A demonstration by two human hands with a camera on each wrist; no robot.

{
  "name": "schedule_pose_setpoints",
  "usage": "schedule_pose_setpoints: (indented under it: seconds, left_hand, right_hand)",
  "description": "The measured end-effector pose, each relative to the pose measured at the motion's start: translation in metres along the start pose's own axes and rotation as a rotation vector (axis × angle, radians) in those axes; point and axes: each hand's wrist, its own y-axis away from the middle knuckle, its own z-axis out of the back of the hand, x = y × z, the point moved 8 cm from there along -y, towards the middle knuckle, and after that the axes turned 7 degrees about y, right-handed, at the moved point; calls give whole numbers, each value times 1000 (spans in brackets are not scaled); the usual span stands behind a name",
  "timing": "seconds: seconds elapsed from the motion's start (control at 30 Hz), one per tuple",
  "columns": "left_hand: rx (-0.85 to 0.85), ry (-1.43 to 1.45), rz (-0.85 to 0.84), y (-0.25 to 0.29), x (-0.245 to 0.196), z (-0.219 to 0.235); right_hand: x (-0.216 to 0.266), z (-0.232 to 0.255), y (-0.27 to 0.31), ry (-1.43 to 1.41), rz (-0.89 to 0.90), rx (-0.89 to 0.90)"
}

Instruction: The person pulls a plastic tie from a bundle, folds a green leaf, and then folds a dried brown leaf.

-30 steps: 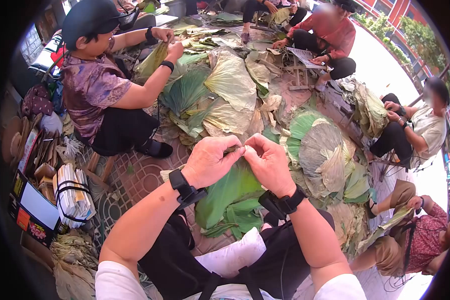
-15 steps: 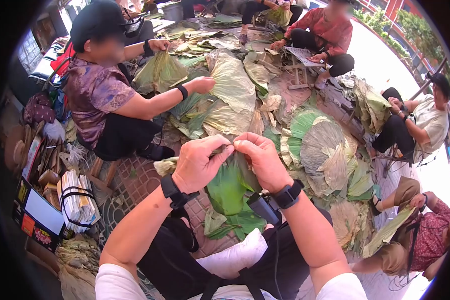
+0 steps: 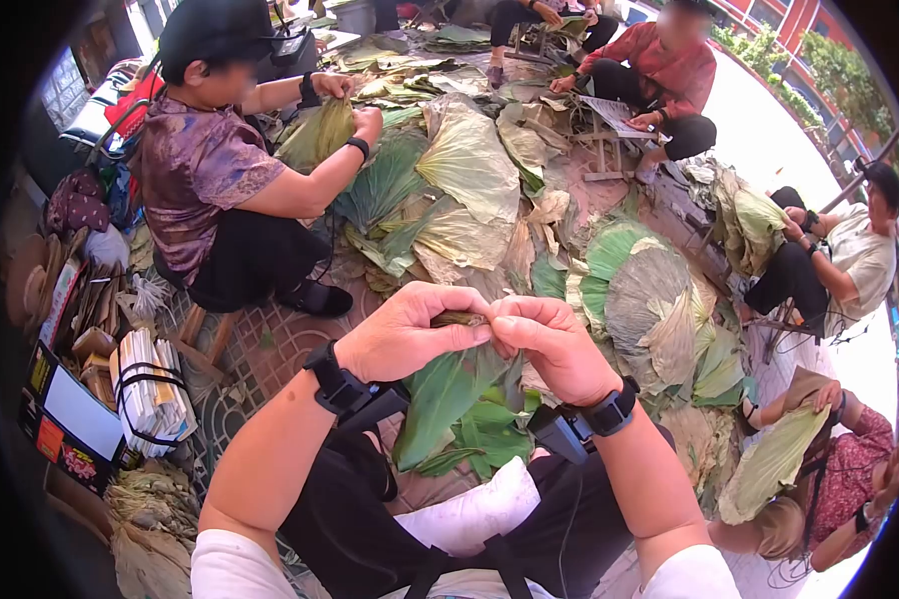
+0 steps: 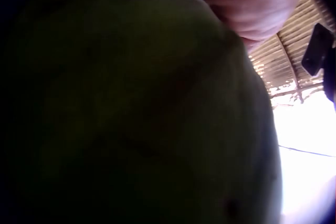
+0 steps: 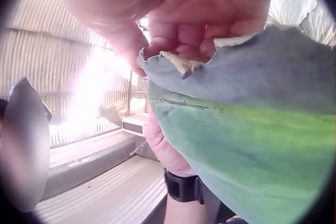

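Observation:
In the head view my left hand (image 3: pixel 415 324) grips a gathered, brownish bunch of a lotus leaf (image 3: pixel 445 404). The right hand (image 3: pixel 554 344) pinches at the same spot, thumb and fingers meeting the left fingertips. Below both hands the green blade hangs down in front of my lap. The right wrist view shows this leaf (image 5: pixel 252 134) close up, with a torn, ragged upper edge under the curled fingers (image 5: pixel 189 35). Dark leaf surface (image 4: pixel 131 103) fills most of the left wrist view, with part of a hand at its top.
Heaps of dried and green lotus leaves (image 3: pixel 469 165) cover the ground ahead, another stack (image 3: pixel 649 299) lying to the right. Several people sit around, one close on the left (image 3: pixel 215 170). Strapped papers (image 3: pixel 150 389) and a leaf bundle (image 3: pixel 150 499) stand at left.
Both hands have shifted slightly down and to the right since half a second ago, still holding the leaf. The person on the left has brought both hands together at a leaf.

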Motion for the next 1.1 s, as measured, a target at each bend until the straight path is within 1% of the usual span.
schedule_pose_setpoints:
  seconds: [0.03, 0.07, 0.13, 0.23, 0.3, 0.37, 0.43, 0.5, 0.63, 0.73, 0.77, 0.83, 0.87, 0.93, 0.97, 1.03, 1.1]
  left_hand:
    - [36, 190, 0, 2, -2, -4]
    - [31, 192, -1, 3, -1, -2]
    - [95, 310, 52, 8, 2, -4]
    - [102, 339, 74, 13, -3, -2]
    - [96, 346, 87, 16, 0, -2]
    - [93, 355, 102, 17, 1, -3]
    - [146, 445, 127, 17, 1, -8]
    - [175, 438, 136, 16, 3, -11]
    - [241, 418, 155, 14, 5, -16]
    - [254, 443, 165, 18, 4, -19]
    - [254, 443, 166, 18, 4, -19]
    - [315, 501, 202, 21, 4, -24]
    - [315, 499, 202, 22, 4, -26]
    - [401, 560, 214, 27, 1, -37]
    - [401, 558, 214, 26, 0, -39]
    - [474, 562, 228, 29, -4, -47]
    - [484, 549, 259, 30, -7, -51]
  right_hand:
    - [4, -6, 2, -80, 18, 41]
    - [7, -11, 4, -160, 33, 83]
    - [6, -18, 7, -198, 3, 121]
    - [3, -26, 8, -241, -23, 184]
    - [9, -34, 10, -348, 14, 246]
    - [8, -36, 12, -366, 19, 270]
    - [9, -37, 14, -384, 24, 291]
    - [6, -36, 17, -376, -9, 284]
    - [7, -35, 18, -392, 11, 301]
    - [8, -38, 20, -394, 13, 306]
    - [7, -40, 21, -418, 4, 322]
    - [8, -43, 23, -442, -5, 339]
    - [9, -46, 26, -472, -22, 375]
    - [13, -53, 30, -522, -39, 418]
    - [14, -53, 32, -522, -37, 420]
    - [15, -57, 37, -605, -69, 466]
    - [19, -59, 40, -599, -80, 456]
